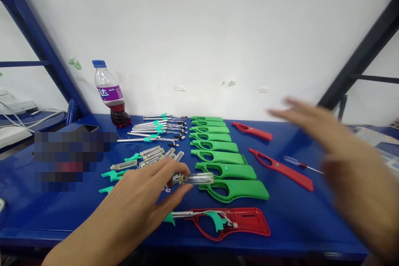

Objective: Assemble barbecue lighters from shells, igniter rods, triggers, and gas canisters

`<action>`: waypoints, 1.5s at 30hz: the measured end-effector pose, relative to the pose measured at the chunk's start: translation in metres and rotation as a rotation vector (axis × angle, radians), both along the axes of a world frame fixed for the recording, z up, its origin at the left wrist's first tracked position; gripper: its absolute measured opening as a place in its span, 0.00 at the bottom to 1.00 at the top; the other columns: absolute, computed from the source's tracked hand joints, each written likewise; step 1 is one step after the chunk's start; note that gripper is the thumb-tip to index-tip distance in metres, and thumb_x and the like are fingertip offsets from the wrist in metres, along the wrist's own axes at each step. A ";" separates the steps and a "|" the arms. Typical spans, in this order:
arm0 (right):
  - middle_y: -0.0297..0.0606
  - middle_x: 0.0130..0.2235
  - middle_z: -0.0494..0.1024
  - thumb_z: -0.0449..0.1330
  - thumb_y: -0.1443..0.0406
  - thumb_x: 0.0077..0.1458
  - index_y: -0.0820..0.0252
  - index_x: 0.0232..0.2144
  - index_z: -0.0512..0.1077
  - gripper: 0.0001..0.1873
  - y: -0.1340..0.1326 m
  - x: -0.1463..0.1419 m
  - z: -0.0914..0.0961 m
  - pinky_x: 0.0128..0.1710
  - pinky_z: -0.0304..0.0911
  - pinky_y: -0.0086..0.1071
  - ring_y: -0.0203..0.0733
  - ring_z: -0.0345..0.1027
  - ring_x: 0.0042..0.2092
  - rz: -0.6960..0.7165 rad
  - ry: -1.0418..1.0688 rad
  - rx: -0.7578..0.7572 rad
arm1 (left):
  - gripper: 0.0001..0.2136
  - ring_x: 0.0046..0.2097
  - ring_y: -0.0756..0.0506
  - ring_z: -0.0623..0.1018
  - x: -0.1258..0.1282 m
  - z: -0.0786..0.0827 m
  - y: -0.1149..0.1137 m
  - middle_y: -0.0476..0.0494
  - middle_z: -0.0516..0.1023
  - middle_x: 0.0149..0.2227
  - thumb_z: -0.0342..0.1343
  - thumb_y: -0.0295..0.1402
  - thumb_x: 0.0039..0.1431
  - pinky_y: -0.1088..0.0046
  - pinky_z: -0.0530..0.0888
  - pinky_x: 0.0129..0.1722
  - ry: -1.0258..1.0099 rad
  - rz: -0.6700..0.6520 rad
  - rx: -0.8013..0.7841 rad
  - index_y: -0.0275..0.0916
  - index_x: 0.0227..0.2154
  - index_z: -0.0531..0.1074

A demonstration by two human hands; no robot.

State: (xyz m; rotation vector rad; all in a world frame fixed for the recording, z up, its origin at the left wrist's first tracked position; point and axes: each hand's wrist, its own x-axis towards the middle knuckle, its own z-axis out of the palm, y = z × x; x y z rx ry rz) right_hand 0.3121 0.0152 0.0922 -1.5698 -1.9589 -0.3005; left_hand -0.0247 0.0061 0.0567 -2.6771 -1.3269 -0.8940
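Pinched between the thumb and fingers of my left hand [149, 191] is a clear plastic lighter fuel tank [199, 178]. It hangs over the front green shells. Below it lies an opened red lighter shell [255, 216] holding a teal trigger [215, 219], white wires and a metal tube [183, 215]. My right hand [327, 141] is raised at the right, blurred, its fingers stretched out and nothing visible in them. Under it on the table is a screwdriver [299, 163] with a clear handle, beside a red shell half [289, 172].
Several green shell halves [215, 146] form a column mid-table. Metal lighter tubes [140, 139] with wires lie behind, more fuel tanks [152, 156] and teal triggers [114, 174] at left. Another red shell half [254, 131] lies farther back. A drink bottle [110, 95] stands by the wall.
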 end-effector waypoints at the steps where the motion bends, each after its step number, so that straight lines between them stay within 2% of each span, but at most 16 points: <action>1: 0.32 0.69 0.72 0.43 0.38 0.72 0.31 0.68 0.66 0.31 -0.003 -0.017 -0.004 0.61 0.72 0.54 0.62 0.71 0.66 0.170 0.048 -0.024 | 0.05 0.34 0.49 0.80 0.001 0.002 -0.001 0.54 0.81 0.41 0.54 0.39 0.78 0.75 0.69 0.29 -0.020 -0.018 0.022 0.49 0.48 0.73; 2: 0.30 0.61 0.81 0.51 0.39 0.70 0.29 0.64 0.70 0.26 -0.004 -0.033 -0.007 0.55 0.77 0.52 0.59 0.78 0.59 0.316 0.069 -0.066 | 0.04 0.34 0.50 0.80 0.002 0.003 -0.001 0.54 0.82 0.42 0.55 0.39 0.78 0.76 0.70 0.31 -0.036 -0.035 0.035 0.49 0.48 0.74; 4: 0.30 0.56 0.85 0.58 0.41 0.69 0.33 0.63 0.71 0.25 -0.003 -0.060 -0.014 0.49 0.79 0.48 0.55 0.82 0.52 0.569 0.039 -0.198 | 0.04 0.34 0.51 0.79 0.003 0.005 -0.002 0.54 0.82 0.43 0.56 0.38 0.78 0.77 0.73 0.35 -0.069 -0.064 0.039 0.50 0.48 0.75; 5: 0.32 0.55 0.85 0.58 0.43 0.70 0.36 0.63 0.72 0.24 -0.001 -0.071 -0.016 0.48 0.79 0.46 0.53 0.82 0.51 0.655 0.009 -0.242 | 0.04 0.34 0.51 0.79 0.003 0.007 -0.002 0.55 0.82 0.43 0.56 0.38 0.77 0.77 0.74 0.37 -0.089 -0.073 0.034 0.50 0.48 0.75; 7: 0.36 0.52 0.86 0.55 0.53 0.75 0.45 0.61 0.74 0.18 0.005 -0.087 -0.020 0.45 0.78 0.44 0.50 0.83 0.47 0.733 -0.021 -0.252 | 0.05 0.35 0.52 0.80 0.003 0.009 -0.003 0.55 0.83 0.44 0.57 0.39 0.77 0.78 0.74 0.37 -0.123 -0.072 0.031 0.51 0.48 0.76; 8: 0.37 0.49 0.87 0.54 0.57 0.76 0.48 0.58 0.75 0.16 0.008 -0.092 -0.021 0.44 0.78 0.44 0.49 0.83 0.45 0.741 -0.034 -0.252 | 0.05 0.35 0.52 0.80 0.001 0.010 -0.003 0.55 0.83 0.43 0.57 0.40 0.77 0.78 0.74 0.37 -0.134 -0.055 0.033 0.51 0.49 0.76; 10: 0.38 0.48 0.87 0.54 0.60 0.75 0.50 0.55 0.78 0.14 0.014 -0.094 -0.022 0.42 0.77 0.43 0.50 0.83 0.43 0.711 -0.043 -0.230 | 0.07 0.34 0.50 0.80 -0.003 0.011 -0.002 0.55 0.83 0.41 0.58 0.43 0.76 0.77 0.73 0.34 -0.137 0.014 0.025 0.51 0.50 0.76; 13: 0.38 0.49 0.87 0.58 0.57 0.74 0.48 0.54 0.79 0.13 0.018 -0.083 -0.021 0.41 0.77 0.44 0.54 0.84 0.45 0.674 -0.027 -0.176 | 0.09 0.34 0.47 0.80 -0.017 0.008 0.005 0.53 0.82 0.36 0.58 0.44 0.74 0.74 0.70 0.31 -0.045 0.123 -0.081 0.49 0.48 0.78; 16: 0.34 0.51 0.87 0.58 0.58 0.74 0.46 0.56 0.78 0.13 0.017 -0.070 -0.016 0.45 0.78 0.42 0.49 0.84 0.47 0.619 0.018 -0.151 | 0.09 0.36 0.45 0.80 -0.029 0.001 0.013 0.50 0.82 0.38 0.56 0.35 0.74 0.71 0.68 0.33 0.157 0.098 -0.242 0.48 0.42 0.82; 19: 0.29 0.50 0.87 0.58 0.63 0.74 0.44 0.56 0.78 0.13 0.013 -0.065 -0.012 0.45 0.77 0.37 0.43 0.83 0.45 0.573 0.030 -0.133 | 0.11 0.38 0.45 0.80 -0.034 -0.007 0.019 0.48 0.81 0.40 0.55 0.29 0.72 0.70 0.66 0.34 0.263 0.074 -0.326 0.48 0.42 0.83; 22: 0.26 0.49 0.87 0.60 0.63 0.73 0.43 0.56 0.77 0.13 0.010 -0.067 -0.011 0.44 0.76 0.35 0.41 0.83 0.44 0.588 0.024 -0.136 | 0.12 0.40 0.44 0.80 -0.033 -0.014 0.022 0.47 0.80 0.42 0.54 0.29 0.72 0.69 0.65 0.35 0.315 0.081 -0.369 0.49 0.43 0.83; 26: 0.25 0.49 0.86 0.61 0.64 0.73 0.43 0.55 0.76 0.12 0.008 -0.068 -0.012 0.45 0.76 0.36 0.42 0.83 0.44 0.578 0.021 -0.132 | 0.12 0.40 0.43 0.80 -0.032 -0.022 0.025 0.46 0.79 0.43 0.53 0.29 0.72 0.68 0.64 0.34 0.360 0.129 -0.439 0.48 0.40 0.81; 33: 0.24 0.49 0.86 0.60 0.62 0.74 0.41 0.54 0.76 0.11 0.008 -0.066 -0.010 0.44 0.75 0.34 0.41 0.82 0.44 0.579 0.021 -0.153 | 0.12 0.43 0.41 0.79 -0.030 -0.026 0.016 0.47 0.76 0.45 0.47 0.29 0.76 0.66 0.64 0.37 0.343 0.143 -0.343 0.47 0.42 0.76; 38: 0.24 0.48 0.86 0.61 0.63 0.73 0.41 0.53 0.77 0.11 0.009 -0.067 -0.010 0.45 0.75 0.35 0.41 0.82 0.44 0.579 0.022 -0.168 | 0.12 0.39 0.42 0.79 -0.025 -0.025 0.014 0.47 0.76 0.45 0.45 0.29 0.76 0.65 0.62 0.35 0.379 0.100 -0.346 0.46 0.41 0.74; 45: 0.25 0.50 0.86 0.60 0.61 0.74 0.41 0.54 0.77 0.11 0.013 -0.065 -0.013 0.47 0.75 0.36 0.42 0.82 0.46 0.571 0.013 -0.196 | 0.10 0.39 0.42 0.81 -0.018 -0.017 0.015 0.51 0.81 0.39 0.49 0.35 0.77 0.66 0.65 0.37 0.205 0.073 -0.347 0.48 0.42 0.75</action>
